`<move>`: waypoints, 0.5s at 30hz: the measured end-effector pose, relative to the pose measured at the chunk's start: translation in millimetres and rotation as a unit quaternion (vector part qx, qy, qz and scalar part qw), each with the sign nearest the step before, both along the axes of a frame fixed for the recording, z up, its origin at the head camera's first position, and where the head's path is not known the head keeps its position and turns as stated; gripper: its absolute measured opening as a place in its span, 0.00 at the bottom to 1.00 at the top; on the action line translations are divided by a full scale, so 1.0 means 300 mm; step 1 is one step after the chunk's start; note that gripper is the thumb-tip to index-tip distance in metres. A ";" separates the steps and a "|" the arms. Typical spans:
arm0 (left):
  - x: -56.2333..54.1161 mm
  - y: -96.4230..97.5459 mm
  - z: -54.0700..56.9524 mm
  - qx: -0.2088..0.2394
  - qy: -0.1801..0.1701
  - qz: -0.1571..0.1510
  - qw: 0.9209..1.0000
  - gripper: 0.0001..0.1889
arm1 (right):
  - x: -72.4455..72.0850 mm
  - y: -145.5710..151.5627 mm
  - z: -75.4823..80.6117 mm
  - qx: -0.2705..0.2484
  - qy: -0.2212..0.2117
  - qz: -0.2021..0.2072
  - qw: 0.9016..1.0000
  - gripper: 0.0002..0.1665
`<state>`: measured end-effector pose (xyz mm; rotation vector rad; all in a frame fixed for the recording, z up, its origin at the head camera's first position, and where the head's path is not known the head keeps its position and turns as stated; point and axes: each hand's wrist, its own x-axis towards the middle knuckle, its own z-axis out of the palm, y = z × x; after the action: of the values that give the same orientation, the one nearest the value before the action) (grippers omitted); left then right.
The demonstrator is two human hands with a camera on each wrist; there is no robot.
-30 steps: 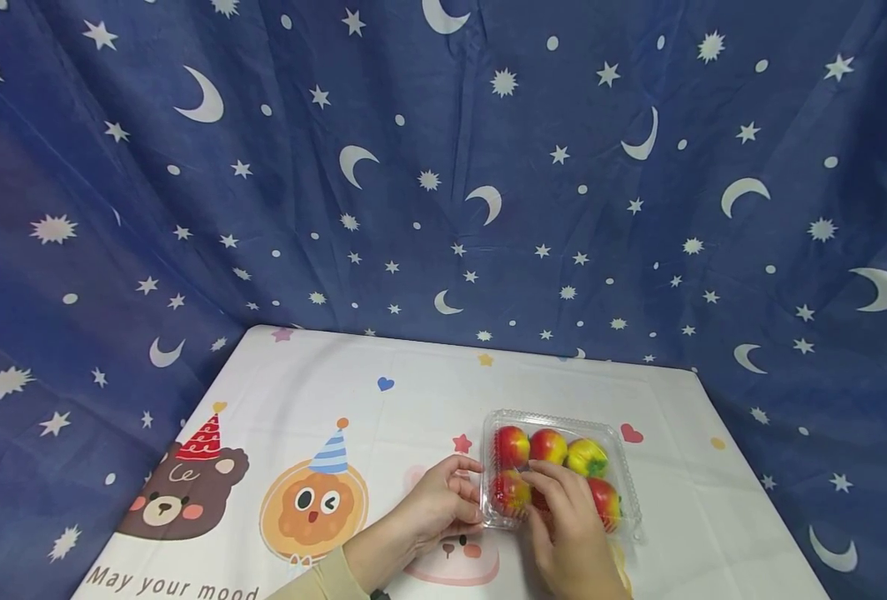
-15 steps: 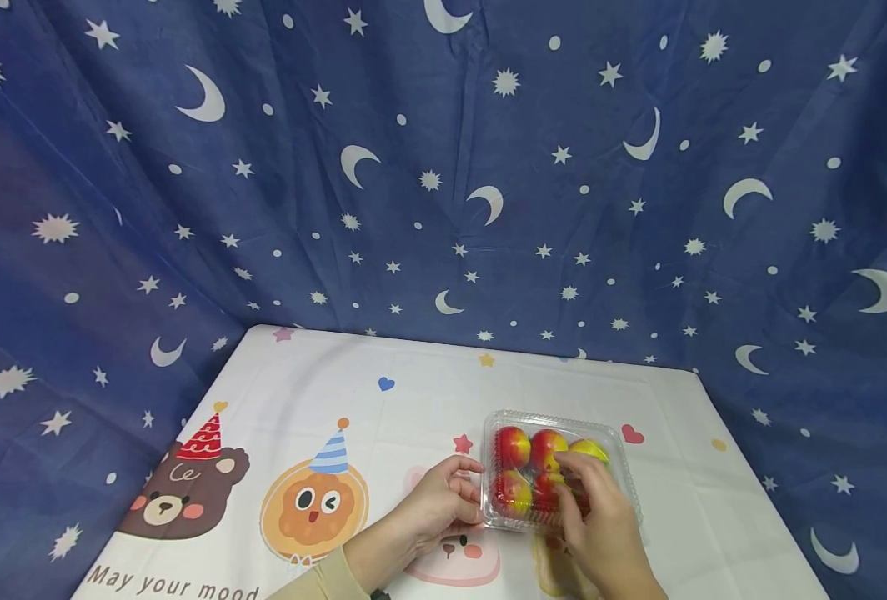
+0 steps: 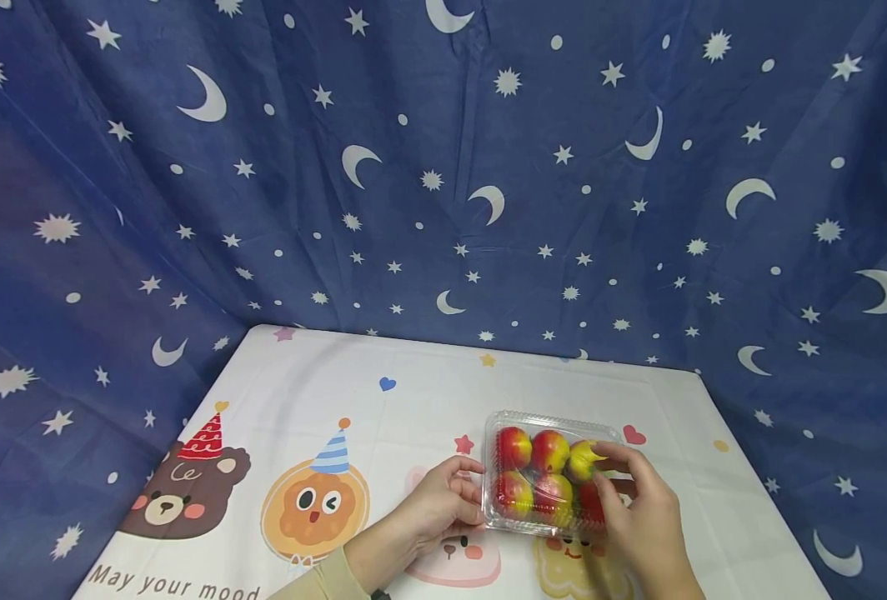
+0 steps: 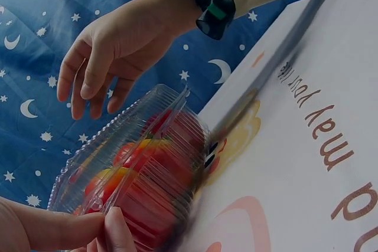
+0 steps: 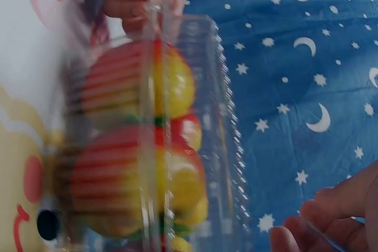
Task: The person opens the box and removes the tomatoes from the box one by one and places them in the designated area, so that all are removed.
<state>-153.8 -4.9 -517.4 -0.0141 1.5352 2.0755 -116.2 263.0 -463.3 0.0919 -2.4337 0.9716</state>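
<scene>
A clear plastic clamshell box (image 3: 518,526) sits on the table with several red-and-yellow fruits (image 3: 551,452) inside in two rows. Whether they are apples or another fruit is hard to tell. My left hand (image 3: 443,504) is at the box's left side; in the left wrist view the thumb and a finger (image 4: 77,228) pinch its rim. Over the right end of the box is my right hand (image 3: 644,500), fingers loosely bent and covering part of the right-hand fruits. The left wrist view shows that right hand (image 4: 115,45) raised above the box, apart from it, holding nothing.
A white tablecloth (image 3: 316,367) with printed bears, stars and hearts covers the table. Behind and at both sides hangs a dark blue curtain (image 3: 413,217) with moons and stars. The table's right edge runs a little way beyond the box.
My right hand has moved rightward over the box, from the front middle to the right end, uncovering the front fruits. My left hand and the box have stayed in place.
</scene>
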 end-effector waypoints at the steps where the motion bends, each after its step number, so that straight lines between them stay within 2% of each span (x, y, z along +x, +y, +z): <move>1: 0.000 0.000 0.000 0.000 -0.001 0.000 1.000 0.36 | 0.000 0.006 0.004 -0.006 -0.006 -0.005 1.000 0.30; 7: 0.001 0.000 0.003 0.001 -0.003 0.000 1.000 0.35 | 0.003 0.035 0.026 -0.028 -0.037 -0.045 0.998 0.29; 15: 0.002 0.001 0.005 0.002 -0.005 0.002 1.000 0.36 | 0.006 0.079 0.038 -0.027 -0.076 -0.101 0.992 0.29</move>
<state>-153.1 -4.6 -515.7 -0.0249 1.5257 2.0783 -114.3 286.6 -452.0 -0.2515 -2.4924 0.9834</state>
